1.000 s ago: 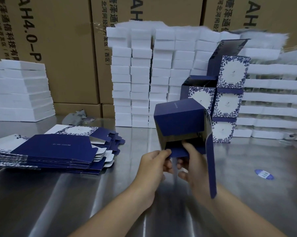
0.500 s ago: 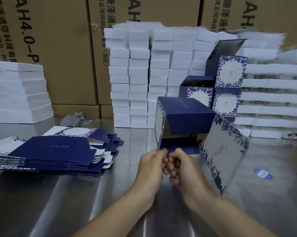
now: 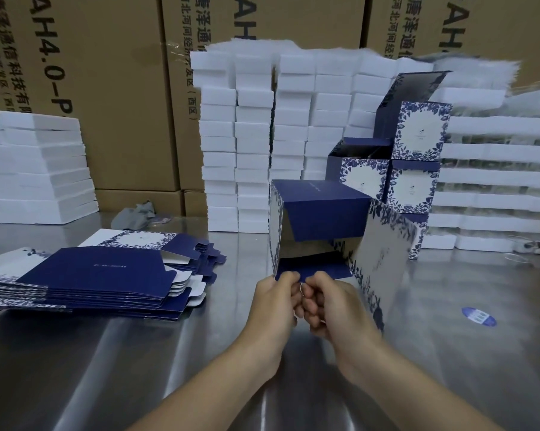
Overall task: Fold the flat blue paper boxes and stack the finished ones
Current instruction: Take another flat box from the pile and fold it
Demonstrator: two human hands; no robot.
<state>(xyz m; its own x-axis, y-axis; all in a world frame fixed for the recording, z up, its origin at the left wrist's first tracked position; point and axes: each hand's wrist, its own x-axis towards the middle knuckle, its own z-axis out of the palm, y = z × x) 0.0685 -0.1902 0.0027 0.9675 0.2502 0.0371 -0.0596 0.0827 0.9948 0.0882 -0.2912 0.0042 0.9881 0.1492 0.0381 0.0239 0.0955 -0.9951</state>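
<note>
A half-folded blue box point(image 3: 320, 209) lies on its side in the middle of the steel table, open end facing me. My left hand point(image 3: 278, 298) and my right hand point(image 3: 327, 303) pinch its lower blue flap point(image 3: 312, 270) side by side. A floral white panel point(image 3: 383, 253) swings out at the box's right. A pile of flat blue boxes point(image 3: 91, 275) lies at the left. Finished floral boxes point(image 3: 414, 157) are stacked behind the held box at the right, the top one with its lid up.
Stacks of white foam blocks point(image 3: 256, 144) stand behind the box, with more at the far left point(image 3: 35, 169) and right point(image 3: 492, 181). Brown cartons point(image 3: 113, 88) line the back. A blue sticker point(image 3: 479, 316) and a grey rag point(image 3: 138, 213) lie on the steel table point(image 3: 138, 353).
The box has turned so its floral panel swings out to the right. Both hands have closed together on the lower flap. Over the last half second little has moved.
</note>
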